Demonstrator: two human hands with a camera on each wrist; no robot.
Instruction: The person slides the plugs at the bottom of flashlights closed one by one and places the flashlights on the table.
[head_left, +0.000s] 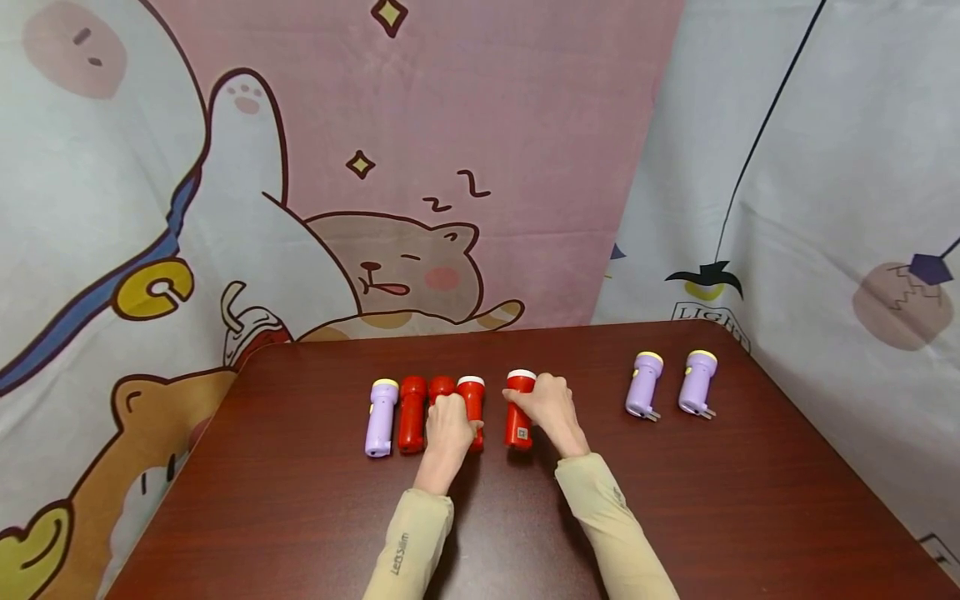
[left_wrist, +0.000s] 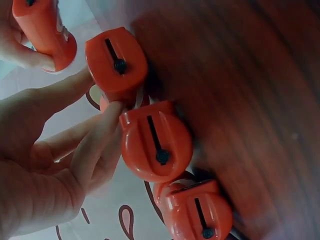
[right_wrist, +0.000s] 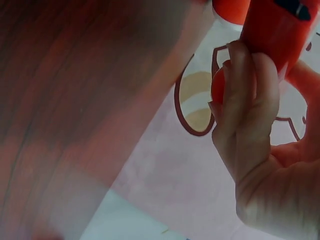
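Observation:
On the brown table, my left hand [head_left: 447, 427] grips a red flashlight with a white rim [head_left: 472, 396]. In the left wrist view its thumb and fingers lie at either side of that flashlight's body [left_wrist: 117, 62]. Close beside it stand a second red flashlight [head_left: 441, 386], partly hidden by the hand, and a third, all-red flashlight [head_left: 412, 414]. My right hand [head_left: 553, 410] holds another white-rimmed red flashlight [head_left: 519, 417], apart from the row. In the right wrist view the fingers curl round its red body [right_wrist: 277, 35].
A purple flashlight with a yellow rim [head_left: 381, 418] forms the left end of the row. Two more purple flashlights [head_left: 643, 385] lie at the right with plug prongs out. A patterned cloth [head_left: 525, 167] hangs behind the table [head_left: 712, 500].

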